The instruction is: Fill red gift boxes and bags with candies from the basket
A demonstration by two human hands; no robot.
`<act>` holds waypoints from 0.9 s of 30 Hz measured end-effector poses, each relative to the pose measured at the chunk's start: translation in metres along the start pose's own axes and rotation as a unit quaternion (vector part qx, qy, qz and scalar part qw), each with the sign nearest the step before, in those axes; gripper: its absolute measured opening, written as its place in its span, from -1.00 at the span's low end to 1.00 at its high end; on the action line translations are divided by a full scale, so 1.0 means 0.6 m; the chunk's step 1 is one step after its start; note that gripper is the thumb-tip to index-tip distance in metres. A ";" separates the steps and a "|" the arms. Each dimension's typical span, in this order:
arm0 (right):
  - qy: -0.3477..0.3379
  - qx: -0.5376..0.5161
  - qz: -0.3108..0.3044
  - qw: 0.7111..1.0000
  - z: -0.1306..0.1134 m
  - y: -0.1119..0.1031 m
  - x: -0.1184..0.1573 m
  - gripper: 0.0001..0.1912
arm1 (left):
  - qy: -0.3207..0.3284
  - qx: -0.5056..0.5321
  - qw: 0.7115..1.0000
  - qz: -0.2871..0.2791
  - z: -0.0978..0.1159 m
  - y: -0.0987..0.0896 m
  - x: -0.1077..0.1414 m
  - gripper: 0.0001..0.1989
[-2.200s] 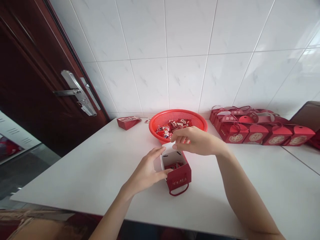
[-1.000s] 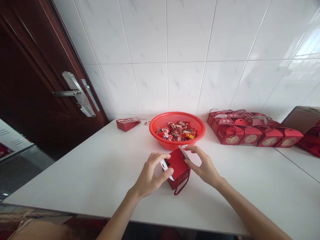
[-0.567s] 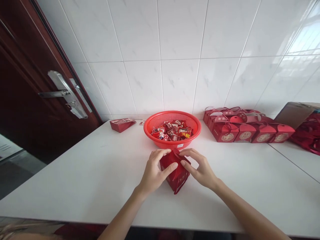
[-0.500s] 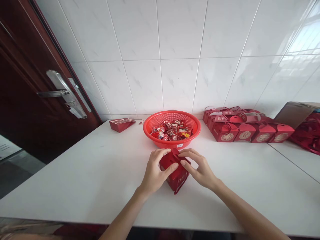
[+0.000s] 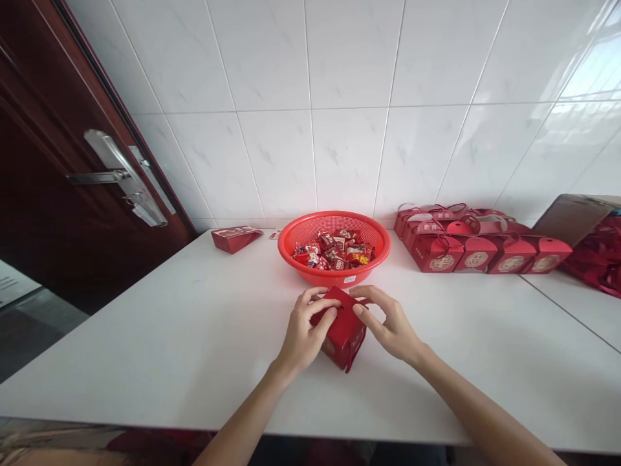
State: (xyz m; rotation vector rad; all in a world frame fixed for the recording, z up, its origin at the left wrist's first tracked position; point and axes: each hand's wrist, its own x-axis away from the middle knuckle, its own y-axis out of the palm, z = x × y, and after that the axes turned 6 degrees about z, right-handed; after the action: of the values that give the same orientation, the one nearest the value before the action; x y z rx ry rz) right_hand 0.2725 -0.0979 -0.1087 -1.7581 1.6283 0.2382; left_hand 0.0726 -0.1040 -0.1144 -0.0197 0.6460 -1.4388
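Note:
A small red gift box point(image 5: 345, 331) stands on the white table point(image 5: 160, 349) in front of me, a red ribbon hanging down its near side. My left hand point(image 5: 306, 327) grips its left side, with the thumb and forefinger pressed on the top flaps. On the other side, my right hand point(image 5: 391, 323) holds the upper right edge between the thumb and curled fingers; its far fingertips are partly hidden. Just beyond the box sits a red plastic basket point(image 5: 334, 277) with several wrapped candies point(image 5: 334, 249) inside.
Several finished-looking red boxes point(image 5: 478, 254) stand in rows at the back right, beside an open cardboard carton point(image 5: 575, 223) with red ribboned items. Another red box piece point(image 5: 236, 239) lies at the back left. A tiled wall point(image 5: 272, 162) backs the table; a dark door point(image 5: 53, 213) is left.
The box's top flaps have been pressed down flatter; the rounded tab that stood up between my fingers no longer shows. My left forefinger has moved onto the top. My right hand stays near the right edge.

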 end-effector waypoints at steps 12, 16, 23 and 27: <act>0.088 0.023 -0.112 0.990 0.023 -0.005 -0.005 -0.40 | -0.003 -0.064 0.995 0.073 -0.003 -0.013 0.004 -0.68; 0.137 -0.054 -0.140 0.979 0.025 -0.007 -0.009 -0.28 | -0.007 -0.065 0.996 0.052 0.002 -0.021 0.009 -0.67; 0.177 -0.166 -0.071 0.968 0.014 -0.018 -0.019 -0.37 | -0.027 -0.037 0.999 -0.011 0.017 -0.030 0.015 -0.61; 0.160 -0.174 -0.039 0.971 0.009 -0.025 -0.022 -0.49 | -0.055 -0.005 0.998 -0.022 0.013 -0.037 0.011 -0.52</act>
State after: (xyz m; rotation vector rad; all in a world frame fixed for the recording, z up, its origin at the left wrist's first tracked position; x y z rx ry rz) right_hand 0.2859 -0.0849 -0.0991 -2.2152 1.8208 0.2210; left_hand 0.0558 -0.1167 -0.1021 -0.1204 0.5646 -1.4662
